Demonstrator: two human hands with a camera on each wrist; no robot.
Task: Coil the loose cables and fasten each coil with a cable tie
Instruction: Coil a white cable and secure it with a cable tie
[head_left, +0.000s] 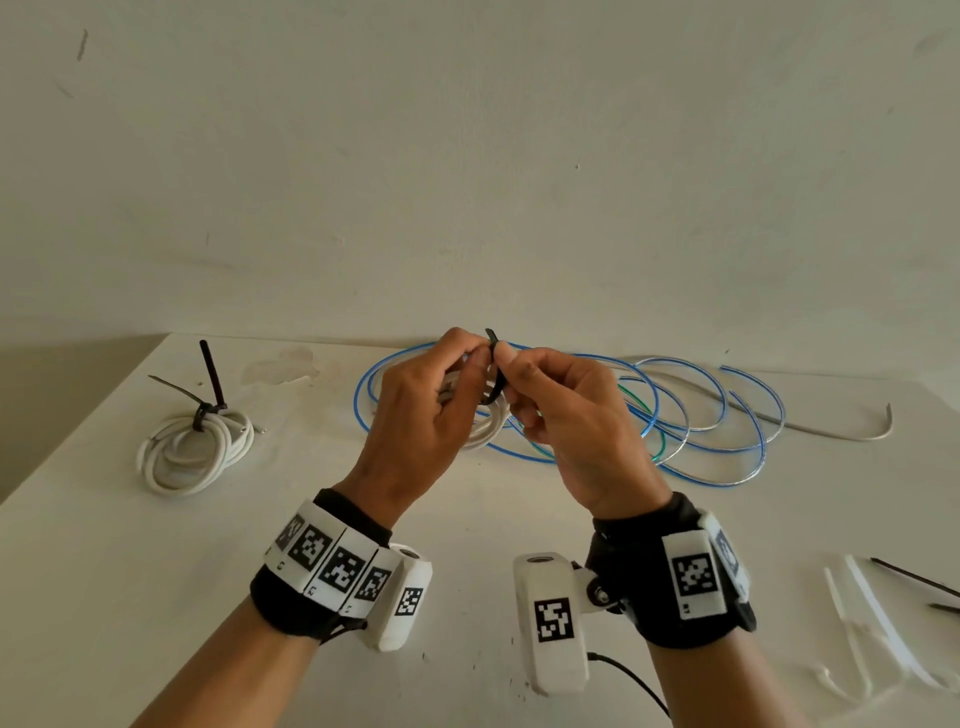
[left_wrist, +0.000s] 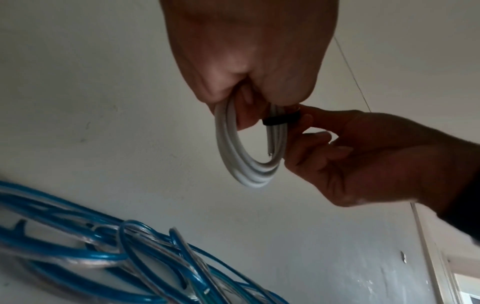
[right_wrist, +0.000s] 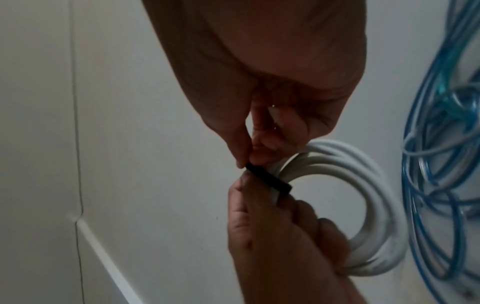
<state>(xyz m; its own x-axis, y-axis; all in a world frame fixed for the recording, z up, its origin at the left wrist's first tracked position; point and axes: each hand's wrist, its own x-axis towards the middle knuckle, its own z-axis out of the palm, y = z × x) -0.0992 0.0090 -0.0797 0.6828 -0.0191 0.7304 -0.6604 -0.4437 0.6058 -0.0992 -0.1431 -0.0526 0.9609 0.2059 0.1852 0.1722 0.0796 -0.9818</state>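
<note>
Your left hand (head_left: 415, 410) holds the white cable coil (left_wrist: 249, 162) above the middle of the table (head_left: 467, 519), fingers curled through its loop. Your right hand (head_left: 566, 415) pinches the black cable tie (head_left: 496, 371) that wraps one side of the coil, thumb and forefinger closed on the strap. The loose blue cables (head_left: 675, 415) lie along the far edge. Near the far left corner rests a tied white coil (head_left: 192, 452). Spare cable ties (head_left: 883, 613) lie at the right edge.
</note>
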